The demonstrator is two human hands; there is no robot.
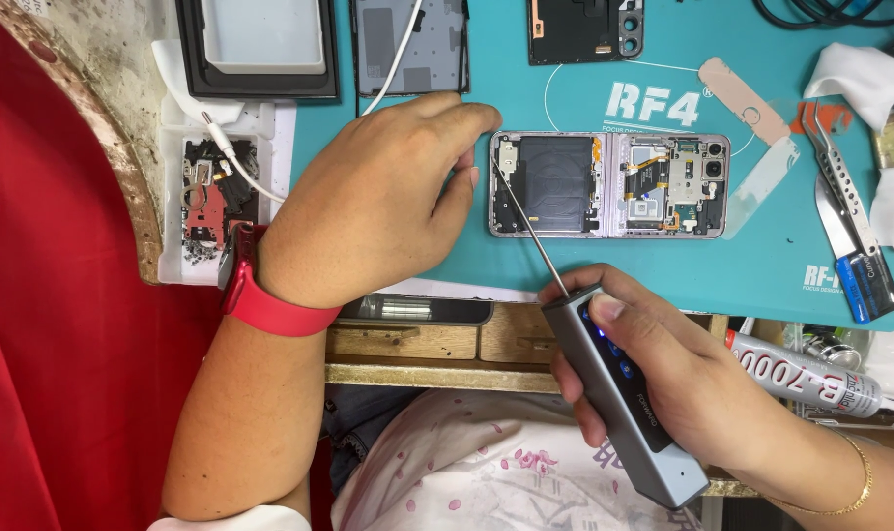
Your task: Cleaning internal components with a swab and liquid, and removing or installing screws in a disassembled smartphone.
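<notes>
teal work mat [761,265], grey electric screwdriver [624,403], red watch band [270,305], silver-framed opened phone [609,184]

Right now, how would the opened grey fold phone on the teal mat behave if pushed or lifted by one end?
The opened grey fold phone would probably slide easily on the smooth teal mat. Lifted by one end, it might flex at its middle hinge. Its exposed boards and flex cables look fragile, so the left hand steadying its edge seems sensible.

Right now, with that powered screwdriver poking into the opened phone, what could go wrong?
1. The screwdriver bit meets the opened phone at a slant; it might slip and scratch the exposed parts.
2. The left hand steadies only the phone's left edge, so it could slide on the teal mat.
3. A loosened screw could easily roll off and get lost.
</notes>
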